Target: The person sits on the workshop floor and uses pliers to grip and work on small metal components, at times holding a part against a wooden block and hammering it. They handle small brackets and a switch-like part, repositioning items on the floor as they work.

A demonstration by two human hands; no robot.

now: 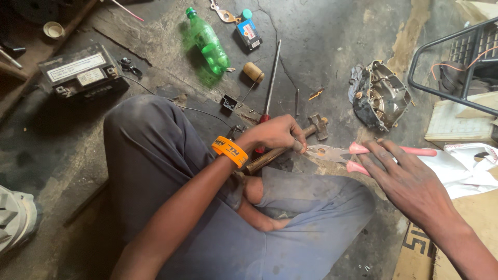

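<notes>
Head view, left hand point(275, 134) clenched by hammer point(290, 145), right hand point(402, 173) spread loose over pink-handled pliers point(358, 153), stained concrete floor point(321, 41), green bottle point(207, 41).

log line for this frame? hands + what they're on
left hand: fingers at pliers' jaws, over hammer | right hand: open on pink pliers handles | person seated on concrete floor

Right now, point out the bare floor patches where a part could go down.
Bare concrete lies between the battery and the knee, at far left. Another stretch runs between the long screwdriver and the engine cover. It is crowded around the left hand, hammer and pliers under the right hand.
</notes>
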